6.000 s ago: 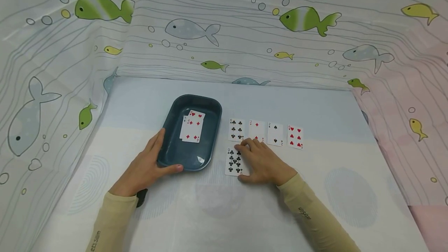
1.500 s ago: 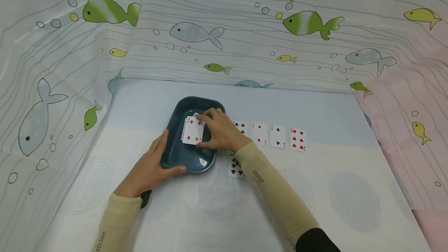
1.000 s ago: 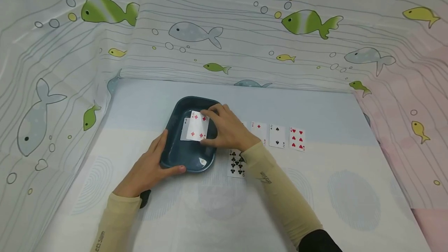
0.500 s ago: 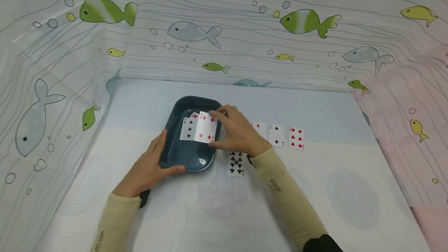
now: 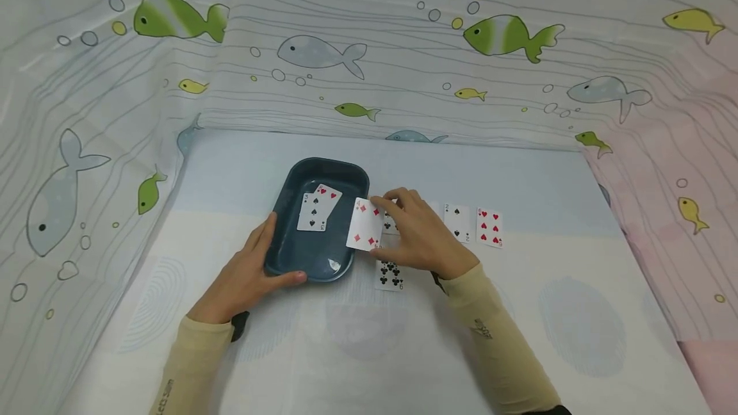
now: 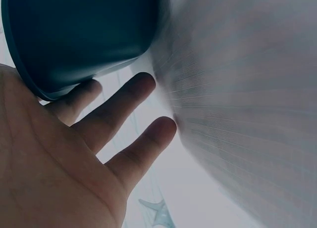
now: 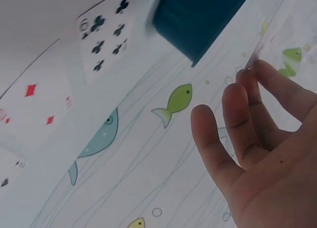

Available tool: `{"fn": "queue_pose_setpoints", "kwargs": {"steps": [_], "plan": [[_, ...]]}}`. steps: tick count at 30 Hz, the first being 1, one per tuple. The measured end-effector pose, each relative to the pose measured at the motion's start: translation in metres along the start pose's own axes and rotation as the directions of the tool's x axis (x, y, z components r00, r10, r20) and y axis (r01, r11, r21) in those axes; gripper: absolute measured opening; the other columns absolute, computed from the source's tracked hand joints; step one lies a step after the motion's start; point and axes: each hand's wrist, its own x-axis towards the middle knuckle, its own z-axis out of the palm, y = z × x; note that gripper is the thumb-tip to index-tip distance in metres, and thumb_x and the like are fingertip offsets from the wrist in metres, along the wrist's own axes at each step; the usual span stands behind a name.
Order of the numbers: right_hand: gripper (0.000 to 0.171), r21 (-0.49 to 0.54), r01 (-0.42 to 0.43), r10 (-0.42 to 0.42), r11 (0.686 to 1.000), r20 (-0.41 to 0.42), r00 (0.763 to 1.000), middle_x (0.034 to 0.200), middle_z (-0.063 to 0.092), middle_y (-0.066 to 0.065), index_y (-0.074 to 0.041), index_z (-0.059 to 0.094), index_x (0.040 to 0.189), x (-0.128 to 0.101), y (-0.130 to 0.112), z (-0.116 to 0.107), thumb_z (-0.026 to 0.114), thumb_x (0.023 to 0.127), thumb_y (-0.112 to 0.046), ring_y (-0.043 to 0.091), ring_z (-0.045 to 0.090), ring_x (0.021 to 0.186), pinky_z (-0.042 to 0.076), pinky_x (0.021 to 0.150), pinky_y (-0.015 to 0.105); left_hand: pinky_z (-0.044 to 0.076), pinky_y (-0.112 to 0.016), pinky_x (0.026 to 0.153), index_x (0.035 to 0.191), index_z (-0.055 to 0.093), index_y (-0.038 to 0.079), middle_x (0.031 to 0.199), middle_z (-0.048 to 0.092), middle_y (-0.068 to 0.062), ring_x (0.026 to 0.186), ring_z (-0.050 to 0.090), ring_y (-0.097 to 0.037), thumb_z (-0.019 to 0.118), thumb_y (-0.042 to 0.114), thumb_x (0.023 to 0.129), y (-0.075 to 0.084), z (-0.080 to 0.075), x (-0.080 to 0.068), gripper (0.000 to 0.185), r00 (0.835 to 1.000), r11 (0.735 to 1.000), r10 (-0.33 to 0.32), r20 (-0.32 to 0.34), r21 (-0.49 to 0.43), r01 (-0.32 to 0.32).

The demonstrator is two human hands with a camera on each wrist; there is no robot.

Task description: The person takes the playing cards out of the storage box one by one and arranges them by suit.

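A dark blue tray holds a spade card lying over a hearts card. My left hand holds the tray's near left corner, thumb on the front rim. In the left wrist view its fingers lie along the tray's wall. My right hand pinches a diamonds card just right of the tray, lifted off the table. The right wrist view shows that card edge-on at the fingertips.
Cards lie face up on the table right of the tray: a clubs card and a two of diamonds, both partly behind my hand, a two of spades, a hearts card, and a nine of clubs nearer me. Fish-print cloth walls stand around.
My right hand has lifted the diamonds card out of the tray and carried it right, past the rim, which uncovered the spade card. The left hand has stayed on the tray.
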Motion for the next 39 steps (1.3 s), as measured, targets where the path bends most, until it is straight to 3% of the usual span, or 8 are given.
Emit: {"fn": "queue_pose_setpoints", "kwargs": {"steps": [20, 39], "plan": [[0.085, -0.038, -0.039, 0.038, 0.999, -0.011, 0.999, 0.13, 0.053, 0.008, -0.012, 0.057, 0.142, -0.054, 0.039, -0.005, 0.089, 0.072, -0.047, 0.024, 0.05, 0.109, 0.048, 0.09, 0.04, 0.031, -0.067, 0.11, 0.163, -0.011, 0.027, 0.169, 0.006, -0.012, 0.145, 0.028, -0.048, 0.074, 0.075, 0.075, 0.001, 0.0, -0.001, 0.131, 1.0, 1.0, 0.005, 0.003, -0.02, -0.005], [0.082, -0.079, -0.129, 0.14, 0.988, 0.148, 0.979, 0.13, 0.053, 0.006, -0.013, 0.058, 0.142, -0.082, 0.053, -0.002, 0.089, 0.071, -0.04, 0.027, 0.053, 0.107, 0.049, 0.09, 0.045, 0.031, -0.068, 0.11, 0.162, -0.012, 0.028, 0.169, 0.006, -0.012, 0.145, 0.028, -0.048, 0.075, 0.072, 0.075, -0.001, 0.001, -0.001, 0.131, 1.0, 1.0, 0.007, 0.002, -0.029, -0.007]]}}
